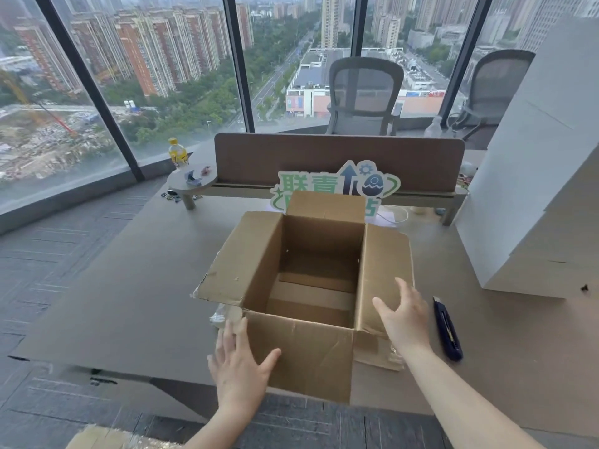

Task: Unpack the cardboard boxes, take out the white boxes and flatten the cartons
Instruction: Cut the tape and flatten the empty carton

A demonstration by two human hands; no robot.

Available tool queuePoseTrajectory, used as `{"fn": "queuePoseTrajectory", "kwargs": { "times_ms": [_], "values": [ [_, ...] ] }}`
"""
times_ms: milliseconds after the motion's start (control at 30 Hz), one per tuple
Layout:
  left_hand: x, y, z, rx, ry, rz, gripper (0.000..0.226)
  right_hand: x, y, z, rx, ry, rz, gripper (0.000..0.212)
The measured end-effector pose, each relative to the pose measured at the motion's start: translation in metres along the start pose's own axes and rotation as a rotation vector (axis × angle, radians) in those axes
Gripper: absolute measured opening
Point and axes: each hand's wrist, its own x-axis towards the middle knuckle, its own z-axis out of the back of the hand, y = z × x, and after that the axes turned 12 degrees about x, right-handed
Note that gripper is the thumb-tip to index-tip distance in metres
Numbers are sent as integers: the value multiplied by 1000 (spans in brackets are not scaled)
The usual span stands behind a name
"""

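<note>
Emptied carton (304, 286) stands open at desk's (129, 286) near edge | left hand (240, 367), right hand (405, 315) reach in, fingers spread, holding nothing | white boxes (534, 189) stacked right | next, likely: flatten carton

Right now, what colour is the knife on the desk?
Dark navy blue knife, clearest in the head view.

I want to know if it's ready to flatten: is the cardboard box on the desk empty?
Empty: the cardboard box stands upright with flaps spread, and only its bare bottom shows inside.
</note>
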Motion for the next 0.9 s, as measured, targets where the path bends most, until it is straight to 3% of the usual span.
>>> {"fn": "queuePoseTrajectory", "kwargs": {
  "times_ms": [167, 367, 467, 567, 667, 767, 900],
  "values": [
    [-2, -1, 0, -790, 271, 561, 110, 14, -17, -3, 68, 232, -328, 111],
    [2, -16, 8, -1291, 142, 885, 99, 3, -15, -23, 116, 407, -470, 142],
    [2, -28, 16, -1502, 199, 851, 54, -4, -13, -28, 190, 412, -468, 135],
    [4, -41, 30, -1516, 266, 740, 19, -11, -10, -24, 328, 398, -425, 116],
    [11, -49, 42, -1560, 305, 637, 22, -15, -6, -14, 461, 402, -388, 109],
    [20, -57, 51, -1555, 382, 571, 31, -19, -1, -2, 592, 435, -370, 85],
    [26, -74, 67, -1552, 458, 487, 28, -22, -2, 15, 624, 503, -315, 74]
  ]
}}
